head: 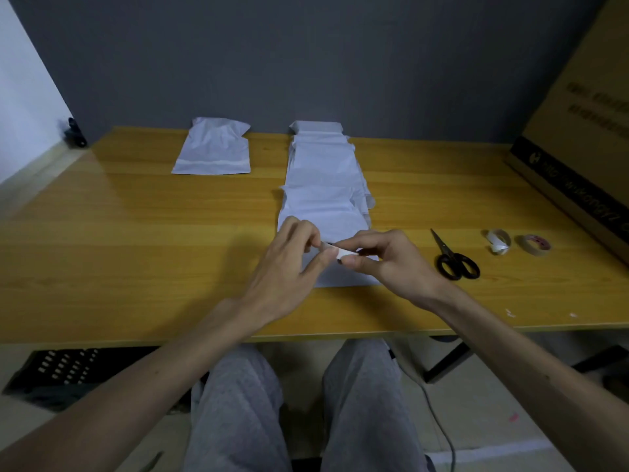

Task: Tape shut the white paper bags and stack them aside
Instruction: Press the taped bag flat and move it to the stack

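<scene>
Left hand (289, 264) and right hand (384, 264), each grip pinching one white tape strip (340, 252) above the nearest paper bag (343, 274), frame centre. Risk: strip curling, self-sticking, or landing askew.

Dim, soft-focus view with wide-angle bending at edges.

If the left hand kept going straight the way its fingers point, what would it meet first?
The left hand points toward the right hand, so probably that hand's fingertips and the tape strip pinched between them; depth is unclear.
</scene>
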Available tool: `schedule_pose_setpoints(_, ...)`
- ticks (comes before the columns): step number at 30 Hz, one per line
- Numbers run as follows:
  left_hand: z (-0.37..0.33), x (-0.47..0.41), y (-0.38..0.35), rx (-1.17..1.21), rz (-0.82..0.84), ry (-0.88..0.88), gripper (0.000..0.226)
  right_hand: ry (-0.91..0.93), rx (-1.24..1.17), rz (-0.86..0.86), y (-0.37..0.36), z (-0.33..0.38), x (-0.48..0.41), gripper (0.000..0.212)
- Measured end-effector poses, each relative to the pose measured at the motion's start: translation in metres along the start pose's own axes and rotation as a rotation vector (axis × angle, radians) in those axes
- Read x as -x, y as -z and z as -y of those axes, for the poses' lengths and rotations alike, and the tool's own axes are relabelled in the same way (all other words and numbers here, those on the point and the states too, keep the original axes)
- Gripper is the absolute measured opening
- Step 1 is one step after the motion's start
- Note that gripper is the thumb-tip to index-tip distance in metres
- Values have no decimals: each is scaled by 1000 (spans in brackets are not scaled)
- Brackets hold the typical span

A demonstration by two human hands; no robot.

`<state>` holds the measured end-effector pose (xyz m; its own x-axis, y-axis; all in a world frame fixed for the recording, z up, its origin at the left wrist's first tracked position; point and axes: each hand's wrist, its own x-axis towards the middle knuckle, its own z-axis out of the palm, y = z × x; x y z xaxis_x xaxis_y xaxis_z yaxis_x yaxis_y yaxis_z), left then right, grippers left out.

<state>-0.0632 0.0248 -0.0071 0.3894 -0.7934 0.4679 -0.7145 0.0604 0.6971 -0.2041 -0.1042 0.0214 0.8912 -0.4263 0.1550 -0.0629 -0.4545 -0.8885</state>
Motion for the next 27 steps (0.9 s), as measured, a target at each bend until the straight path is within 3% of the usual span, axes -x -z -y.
schedule_pose_setpoints(10, 2, -4, -8, -416, -35, -276, 22, 97, 147, -81, -6, -3, -2, 31)
schedule_pose_setpoints(14, 6, -7, -12, -513, -48, -301, 21, 85, 187, -115, -10, -4, -2, 29)
schedule_pose_setpoints(19, 7, -8, -13, -275, -79, -248, 19, 90, 202, -128, -12, -3, -4, 27)
schedule_pose_setpoints(27, 11, 0, -16, -121, -117, -159, 17, 84, 160, -116, -15, -4, -3, 25)
